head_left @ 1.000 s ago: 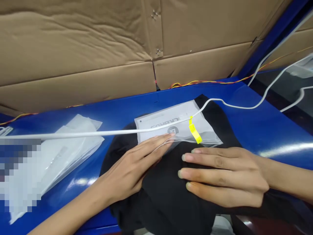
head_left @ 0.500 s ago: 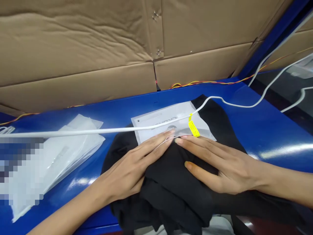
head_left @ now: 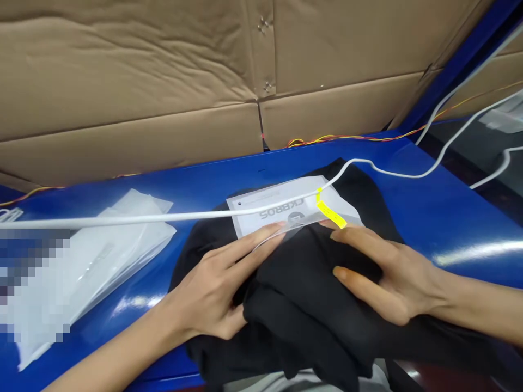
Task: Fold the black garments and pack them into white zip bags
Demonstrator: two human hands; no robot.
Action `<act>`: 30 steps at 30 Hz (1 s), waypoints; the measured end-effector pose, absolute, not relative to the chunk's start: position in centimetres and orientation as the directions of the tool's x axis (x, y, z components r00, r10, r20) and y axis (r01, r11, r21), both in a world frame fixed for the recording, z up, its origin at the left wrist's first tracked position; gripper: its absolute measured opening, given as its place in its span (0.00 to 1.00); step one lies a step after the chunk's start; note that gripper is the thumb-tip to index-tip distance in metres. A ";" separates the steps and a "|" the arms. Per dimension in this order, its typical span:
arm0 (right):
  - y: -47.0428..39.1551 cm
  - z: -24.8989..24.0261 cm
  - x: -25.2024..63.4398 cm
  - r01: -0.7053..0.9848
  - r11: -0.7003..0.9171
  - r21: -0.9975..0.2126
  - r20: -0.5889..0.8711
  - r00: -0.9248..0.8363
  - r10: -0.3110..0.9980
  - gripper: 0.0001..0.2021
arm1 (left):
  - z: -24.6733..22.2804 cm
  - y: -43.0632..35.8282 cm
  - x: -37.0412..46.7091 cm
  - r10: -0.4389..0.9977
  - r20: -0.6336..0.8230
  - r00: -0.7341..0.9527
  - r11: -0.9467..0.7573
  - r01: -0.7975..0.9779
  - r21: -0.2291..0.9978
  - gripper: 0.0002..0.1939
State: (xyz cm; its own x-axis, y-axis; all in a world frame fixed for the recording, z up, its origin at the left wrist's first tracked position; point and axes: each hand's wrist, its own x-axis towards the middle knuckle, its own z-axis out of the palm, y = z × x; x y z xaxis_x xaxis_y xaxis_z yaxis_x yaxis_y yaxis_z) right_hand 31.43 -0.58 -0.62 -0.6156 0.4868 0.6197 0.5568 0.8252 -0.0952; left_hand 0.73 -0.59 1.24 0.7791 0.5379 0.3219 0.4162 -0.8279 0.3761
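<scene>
Black cloth [head_left: 302, 310] lies bunched nearest. Over it, the left hand [head_left: 204, 294] pinches the edge of a printed plastic bag [head_left: 265, 197] lying on the cloth; the right hand [head_left: 396, 277], thumb apart, meets that edge, grip unclear. Apparently the edge is being handled; moving it calls for a steady pinch below the white cord [head_left: 196, 216].

Across: smooth white cable [head_left: 192, 216] bars you.
Back: creased brown cardboard wall [head_left: 163, 125] stops you.
Right: glossy blue tabletop [head_left: 433, 218], you fit.
</scene>
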 end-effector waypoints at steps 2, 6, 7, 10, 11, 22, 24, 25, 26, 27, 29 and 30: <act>-0.5 -0.7 31.7 0.555 0.832 -0.020 0.644 -0.629 0.435 0.11 | 1.2 -0.5 0.8 0.515 0.369 0.774 -0.843 0.380 0.380 0.37; -0.4 -0.7 31.7 0.480 0.861 0.168 0.672 -0.695 0.256 0.12 | 1.3 -0.5 0.9 0.529 0.395 0.751 -0.840 0.396 0.372 0.38; -0.4 -0.7 31.8 0.474 0.862 0.180 0.672 -0.699 0.245 0.12 | 1.3 -0.6 0.9 0.526 0.399 0.751 -0.843 0.399 0.360 0.39; -0.4 -0.9 31.8 0.529 0.827 0.191 0.671 -0.685 0.283 0.12 | 1.4 -0.8 0.9 0.518 0.384 0.764 -0.849 0.406 0.337 0.42; -0.4 -1.0 31.8 0.550 0.812 0.198 0.674 -0.677 0.295 0.13 | 1.3 -0.9 0.9 0.522 0.372 0.768 -0.846 0.411 0.339 0.44; -0.4 -1.0 31.5 0.630 0.737 0.243 0.672 -0.658 0.341 0.16 | 1.3 -1.0 1.4 0.457 0.358 0.814 -0.889 0.406 0.213 0.47; -0.4 -1.1 31.6 0.640 0.736 0.221 0.682 -0.641 0.353 0.16 | 1.2 -1.0 1.5 0.438 0.369 0.820 -0.899 0.404 0.170 0.46; -0.4 -1.2 31.7 0.641 0.739 0.209 0.683 -0.636 0.359 0.16 | 1.2 -1.0 1.5 0.438 0.369 0.820 -0.898 0.412 0.150 0.45; -0.3 -1.3 31.8 0.637 0.744 0.202 0.680 -0.638 0.362 0.17 | 1.2 -1.0 1.5 0.438 0.369 0.820 -0.898 0.421 0.129 0.45; -0.3 -1.3 32.0 0.624 0.757 0.194 0.670 -0.648 0.362 0.18 | 1.1 -1.1 1.5 0.438 0.370 0.819 -0.896 0.430 0.107 0.45; -0.1 -1.4 32.5 0.577 0.798 0.173 0.627 -0.689 0.363 0.22 | 1.1 -1.1 1.5 0.444 0.371 0.815 -0.890 0.450 0.076 0.46; 0.1 -1.5 32.7 0.548 0.821 0.157 0.596 -0.716 0.364 0.24 | 1.2 -1.2 1.5 0.448 0.375 0.812 -0.886 0.458 0.066 0.46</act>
